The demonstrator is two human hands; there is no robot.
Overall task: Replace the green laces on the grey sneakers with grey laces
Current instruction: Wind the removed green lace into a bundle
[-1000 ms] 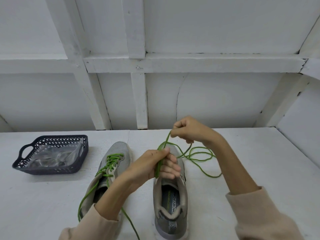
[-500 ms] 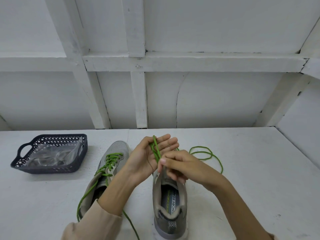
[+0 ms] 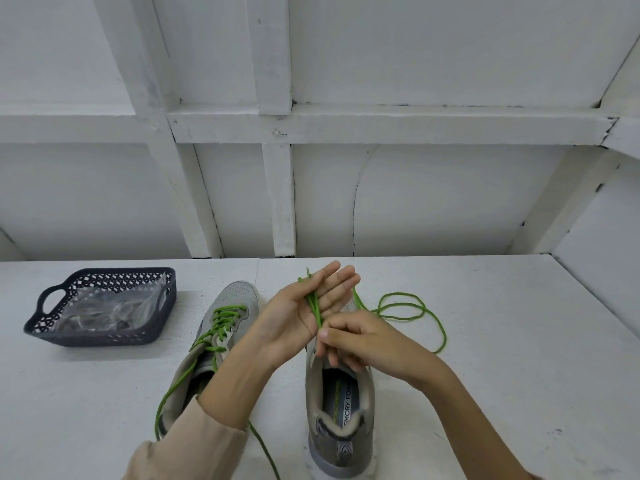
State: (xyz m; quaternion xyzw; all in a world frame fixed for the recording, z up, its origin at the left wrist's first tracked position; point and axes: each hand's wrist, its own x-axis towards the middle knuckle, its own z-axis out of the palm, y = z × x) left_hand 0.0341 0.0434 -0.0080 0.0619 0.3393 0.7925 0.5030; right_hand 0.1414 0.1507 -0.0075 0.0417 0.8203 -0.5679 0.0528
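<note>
Two grey sneakers stand on the white table. The left sneaker (image 3: 225, 327) is still laced in green, its lace ends trailing toward me. The right sneaker (image 3: 341, 407) has no lace in its eyelets. My left hand (image 3: 308, 306) is held palm up with straight fingers above the right sneaker's toe. Folded strands of the loose green lace (image 3: 405, 308) lie across that palm. My right hand (image 3: 356, 341) pinches the strands at the heel of the left palm. The rest of the lace loops on the table to the right.
A dark perforated basket (image 3: 104, 337) holding a clear plastic bag stands at the left of the table (image 3: 502, 375). A white panelled wall rises right behind the table, and a side wall closes in at the far right.
My right hand came down from above to my left palm with the lace. My left hand turned palm up and straightened its fingers, and the strands were laid across it.
</note>
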